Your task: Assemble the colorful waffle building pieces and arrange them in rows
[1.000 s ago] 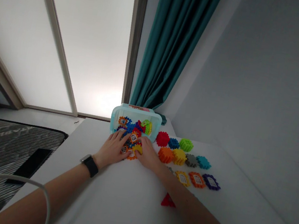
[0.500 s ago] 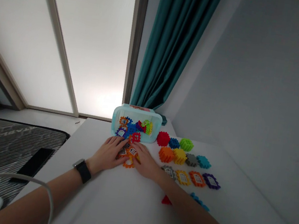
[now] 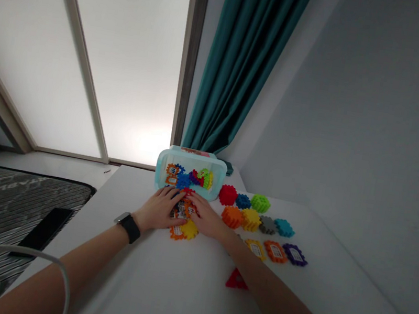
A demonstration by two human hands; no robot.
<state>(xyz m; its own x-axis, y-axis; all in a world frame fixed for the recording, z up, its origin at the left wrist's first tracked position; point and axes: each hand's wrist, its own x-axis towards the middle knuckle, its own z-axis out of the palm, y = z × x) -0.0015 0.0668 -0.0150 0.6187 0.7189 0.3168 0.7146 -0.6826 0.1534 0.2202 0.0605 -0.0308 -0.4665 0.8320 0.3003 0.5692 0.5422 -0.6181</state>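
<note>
My left hand [image 3: 159, 207] lies over the left side of a small pile of toothed plastic building tiles, its fingers stretched forward. From the right, my right hand [image 3: 205, 217] rests on the same pile, fingers extended. Between the hands show orange window tiles [image 3: 192, 208], and part of the pile is hidden under the fingers. A yellow tile [image 3: 190, 230] and an orange tile [image 3: 177, 232] stick out at the near side. Just beyond my fingertips, a light blue plastic bin [image 3: 220, 180] lies with its opening toward me, blue, orange, green and red tiles inside.
Right of the bin, sorted tile stacks stand in rows, among them a red stack [image 3: 228, 195] and an orange stack [image 3: 232, 217]. Nearer are window tiles, including a purple one [image 3: 295, 255]. A red triangular piece [image 3: 236, 279] lies beside my right forearm. A white cable [image 3: 65, 275] crosses my left forearm.
Both hands have shifted slightly away from me, toward the bin, and the tiles under them have moved. More of the yellow tile shows. My right forearm now covers the blue tiles near it.
</note>
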